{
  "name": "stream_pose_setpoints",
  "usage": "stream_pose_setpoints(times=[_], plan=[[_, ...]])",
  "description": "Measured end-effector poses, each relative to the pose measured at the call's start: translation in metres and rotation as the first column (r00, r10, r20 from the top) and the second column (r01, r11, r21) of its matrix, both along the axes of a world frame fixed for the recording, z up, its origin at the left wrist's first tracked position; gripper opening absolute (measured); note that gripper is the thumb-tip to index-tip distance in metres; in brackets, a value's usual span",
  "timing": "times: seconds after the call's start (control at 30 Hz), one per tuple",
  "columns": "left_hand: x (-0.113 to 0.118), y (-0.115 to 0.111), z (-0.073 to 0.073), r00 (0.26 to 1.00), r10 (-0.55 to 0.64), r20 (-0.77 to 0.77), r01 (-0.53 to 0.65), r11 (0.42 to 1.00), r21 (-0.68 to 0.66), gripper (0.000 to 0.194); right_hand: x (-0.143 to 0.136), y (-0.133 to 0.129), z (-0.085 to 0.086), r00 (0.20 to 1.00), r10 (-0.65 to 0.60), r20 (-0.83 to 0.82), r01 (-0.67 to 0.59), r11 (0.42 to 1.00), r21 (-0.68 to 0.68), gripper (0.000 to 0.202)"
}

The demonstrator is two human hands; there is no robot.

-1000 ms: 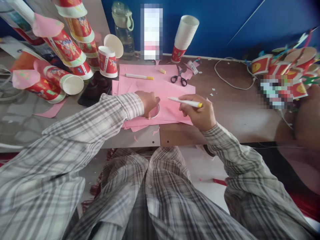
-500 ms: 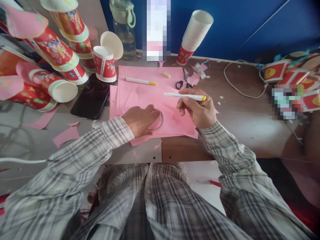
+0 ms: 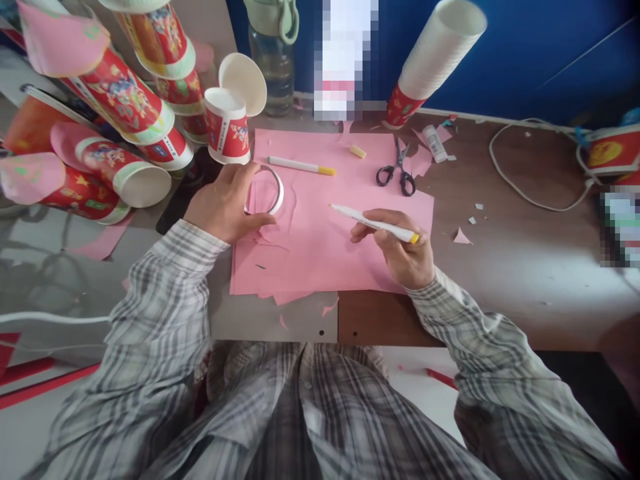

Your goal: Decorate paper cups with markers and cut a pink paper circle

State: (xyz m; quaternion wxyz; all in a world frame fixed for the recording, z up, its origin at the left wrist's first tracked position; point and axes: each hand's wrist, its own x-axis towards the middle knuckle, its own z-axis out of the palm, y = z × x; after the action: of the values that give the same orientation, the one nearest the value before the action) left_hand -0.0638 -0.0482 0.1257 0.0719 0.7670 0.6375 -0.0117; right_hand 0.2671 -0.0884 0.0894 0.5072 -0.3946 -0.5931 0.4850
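My left hand (image 3: 217, 203) is closed around the edge of a white tape roll (image 3: 281, 192), fingers at its top and thumb at its bottom. The roll is tilted over the left part of the pink paper sheets (image 3: 327, 257). Between the fingers of my right hand (image 3: 407, 257) is a white marker (image 3: 350, 213) with a yellow end; its bare tip points left above the paper. A second marker (image 3: 297, 165) with a yellow cap lies across the top of the sheets, below a small yellowish block (image 3: 357, 152). Black-handled scissors (image 3: 399, 170) rest open at the upper right of the paper.
Decorated red paper cups (image 3: 127, 103) with pink cones crowd the left side. A tall cup stack (image 3: 430, 63), water bottle (image 3: 273, 63) and glue stick (image 3: 434, 143) stand or lie behind the paper. A white cable (image 3: 543, 207) curls at right. Paper scraps are scattered about.
My left hand has moved left and away from me, lifting and tilting the tape roll off the middle of the paper. My right hand keeps the marker, now slanting more. The view has shifted.
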Motion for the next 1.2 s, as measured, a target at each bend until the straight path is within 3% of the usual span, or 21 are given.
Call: stream_pose_setpoints(times=[0.17,0.3,0.4,0.47,0.6,0.73,0.87,1.0,1.07,1.2], plan=[[0.009,-0.003,0.006,0.996,0.010,-0.090,-0.014,0.999,-0.045,0.099,-0.003,0.000,-0.009,0.996,0.086,-0.014,-0.087,0.989,-0.119,0.050],[0.012,-0.008,0.006,1.000,0.005,-0.013,-0.004,0.998,0.070,0.088,-0.003,0.001,-0.013,0.996,0.094,-0.001,-0.093,0.979,-0.179,0.051],[0.015,-0.010,-0.005,0.975,-0.203,0.088,0.199,0.979,0.049,0.098,-0.002,0.003,-0.017,0.997,0.054,-0.054,-0.064,0.975,-0.212,0.047],[0.016,-0.010,-0.018,0.918,-0.369,0.148,0.380,0.924,-0.051,0.113,-0.002,0.004,-0.019,0.994,0.017,-0.106,-0.042,0.970,-0.239,0.045],[0.015,-0.010,-0.041,0.857,-0.459,0.236,0.498,0.854,-0.148,0.120,-0.004,0.008,-0.016,0.989,-0.032,-0.146,-0.010,0.960,-0.281,0.047],[0.010,-0.008,-0.050,0.843,-0.471,0.261,0.517,0.843,-0.150,0.128,0.005,0.011,0.005,0.998,0.021,-0.050,-0.035,0.960,-0.278,0.048],[0.009,-0.006,-0.050,0.842,-0.476,0.252,0.524,0.834,-0.175,0.134,0.019,0.016,0.042,0.996,0.088,-0.007,-0.087,0.977,-0.193,0.038],[0.008,-0.006,-0.051,0.841,-0.486,0.239,0.530,0.829,-0.177,0.138,0.012,0.026,0.064,0.986,0.165,-0.004,-0.163,0.968,-0.190,0.035],[0.008,-0.006,-0.052,0.840,-0.486,0.241,0.530,0.830,-0.176,0.138,-0.003,0.031,0.058,0.979,0.203,-0.017,-0.202,0.956,-0.215,0.039],[0.008,-0.006,-0.052,0.835,-0.485,0.259,0.536,0.824,-0.183,0.137,-0.033,0.034,0.025,0.970,0.240,-0.022,-0.239,0.943,-0.232,0.046]])
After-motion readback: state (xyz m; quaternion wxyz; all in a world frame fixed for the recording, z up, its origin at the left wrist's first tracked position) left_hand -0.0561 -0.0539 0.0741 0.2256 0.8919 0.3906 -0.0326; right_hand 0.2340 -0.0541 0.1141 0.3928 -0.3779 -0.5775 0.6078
